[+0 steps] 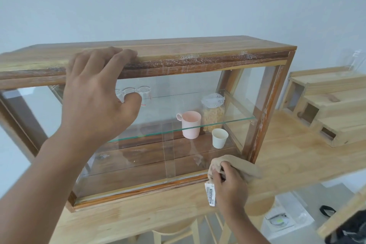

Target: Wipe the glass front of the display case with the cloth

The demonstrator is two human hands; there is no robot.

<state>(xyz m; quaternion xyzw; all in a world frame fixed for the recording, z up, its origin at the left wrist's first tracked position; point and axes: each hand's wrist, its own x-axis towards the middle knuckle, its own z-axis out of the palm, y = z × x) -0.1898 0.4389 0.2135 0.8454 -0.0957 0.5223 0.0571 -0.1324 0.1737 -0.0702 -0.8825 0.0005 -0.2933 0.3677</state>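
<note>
A wooden display case [198, 61] with a glass front [150, 156] stands on a light wooden table. My left hand [97, 95] rests flat on the case's top front edge, fingers over the wood and thumb against the glass. My right hand [229, 186] grips a bunched beige cloth [245, 168] with a white tag hanging below it. The cloth sits at the lower right corner of the glass front, beside the right frame post.
Inside the case, a pink mug [191, 124], a paper cup [219, 137], a jar of cereal [213, 113] and small clear glasses [145, 93] stand on the shelves. A stepped wooden organiser [326, 105] occupies the table's right end. Stools stand under the table [297, 152].
</note>
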